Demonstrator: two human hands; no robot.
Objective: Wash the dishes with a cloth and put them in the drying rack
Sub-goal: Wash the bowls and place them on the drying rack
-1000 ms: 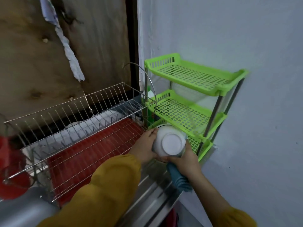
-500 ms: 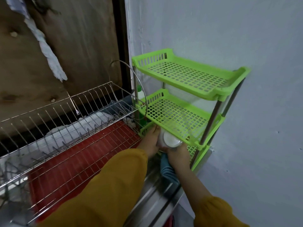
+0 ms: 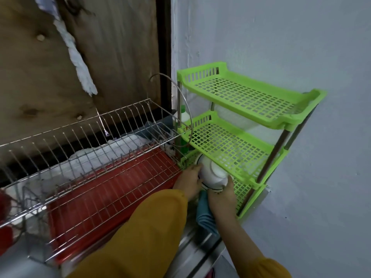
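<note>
An inverted white bowl (image 3: 212, 175) is held between both hands at the mouth of the lowest tier of the green rack (image 3: 241, 93), its base turned up and partly tucked under the middle shelf. The left hand (image 3: 189, 181) is closed against the bowl's left side, with fingers curled on the rim. The right hand (image 3: 221, 197) is curled round the near side from below. A blue cloth (image 3: 204, 213) is seen hanging beneath the right palm; whether it is gripped or merely trapped against the bowl cannot be told. A second ago the bowl was held higher, clear of the shelves, with its base facing the camera. It has since been lowered and carried forward into the bottom tier. It is not yet seen to rest on the shelf, and no release is observed. The placing step is judged nearly complete for this dish: setting down and withdrawal of both hands remain. The clearance under the middle shelf appears tight, and contact between it and the bowl's base is a risk. The wire rack (image 3: 100, 137) beside it, over a red tray (image 3: 120, 187), is not being used for this item.
</note>
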